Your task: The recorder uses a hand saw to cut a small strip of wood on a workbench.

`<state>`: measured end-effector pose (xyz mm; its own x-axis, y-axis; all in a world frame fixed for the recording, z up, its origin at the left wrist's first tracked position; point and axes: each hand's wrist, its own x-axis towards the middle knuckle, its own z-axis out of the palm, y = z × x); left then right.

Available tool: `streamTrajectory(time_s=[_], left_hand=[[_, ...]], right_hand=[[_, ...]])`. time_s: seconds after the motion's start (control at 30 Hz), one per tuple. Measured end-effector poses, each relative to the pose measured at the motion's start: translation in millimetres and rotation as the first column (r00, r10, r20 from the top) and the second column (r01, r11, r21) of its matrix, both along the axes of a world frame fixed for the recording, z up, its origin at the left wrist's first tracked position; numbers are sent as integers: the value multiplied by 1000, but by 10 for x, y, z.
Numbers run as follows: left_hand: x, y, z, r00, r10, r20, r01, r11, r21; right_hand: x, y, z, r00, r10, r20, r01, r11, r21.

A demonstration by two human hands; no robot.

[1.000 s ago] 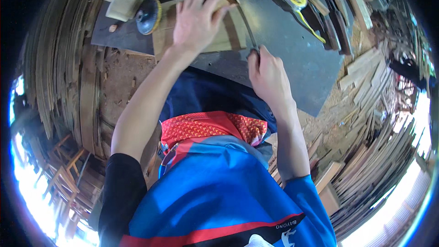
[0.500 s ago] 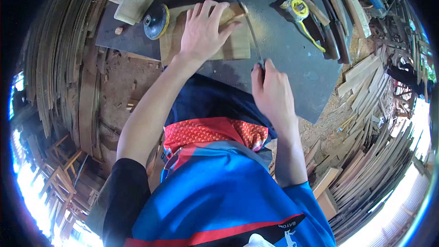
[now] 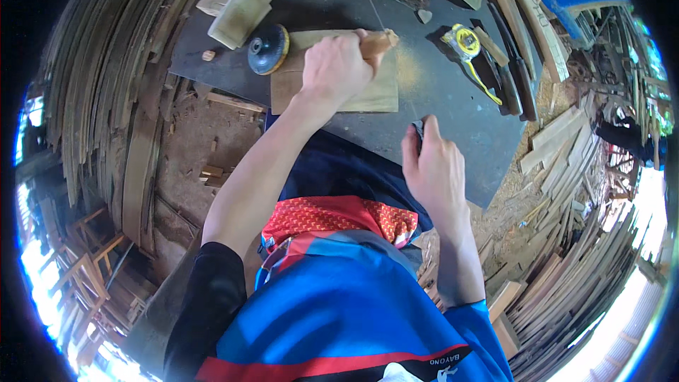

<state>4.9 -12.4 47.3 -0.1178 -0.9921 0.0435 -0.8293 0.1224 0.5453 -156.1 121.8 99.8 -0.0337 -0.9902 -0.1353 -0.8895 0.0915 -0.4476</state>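
Observation:
My left hand (image 3: 338, 67) is closed around a short piece of wood (image 3: 380, 43), whose pale end sticks out past the thumb. Under it, a flat light board (image 3: 378, 95) lies on the dark tabletop. My right hand (image 3: 437, 163) grips the dark handle of a saw (image 3: 418, 127), nearer to me and to the right. Its thin blade, seen almost edge-on and faint, runs away past the wood's right end. Whether the blade touches the wood I cannot tell. Fine sawdust (image 3: 410, 71) is scattered right of the board.
A round sanding disc (image 3: 268, 49) leans at the board's left, near a shaped wooden block (image 3: 244, 7). At the right of the dark table (image 3: 467, 148) lie a yellow tape measure (image 3: 464, 40) and long dark tools (image 3: 511, 78). Stacked planks (image 3: 99, 64) stand left; more lie right.
My left hand has gone from lying spread over the wood to closing around it, and the wood's end now shows more. My right hand has drawn slightly back and right with the saw.

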Motion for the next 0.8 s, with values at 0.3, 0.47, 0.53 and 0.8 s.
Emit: streamTrajectory(time_s=[0.3,0.47,0.53,0.8], left_hand=[[311,-63,203,976,-147,164,170,976,-136],[58,-495,322,868,-299,396,375,918,-129],[48,-615,354,866,-301,400,381,914,-138],[-26,-574,606,894,-434,115,378,866,326]], right_hand=[[104,-29,45,945,-24,327,6,998,56],[78,-248,-175,796,-216,565,150,975,161],[94,-288,-109,815,-167,555,146,986,82],[121,-47,7,961,-122,250,146,986,-81]])
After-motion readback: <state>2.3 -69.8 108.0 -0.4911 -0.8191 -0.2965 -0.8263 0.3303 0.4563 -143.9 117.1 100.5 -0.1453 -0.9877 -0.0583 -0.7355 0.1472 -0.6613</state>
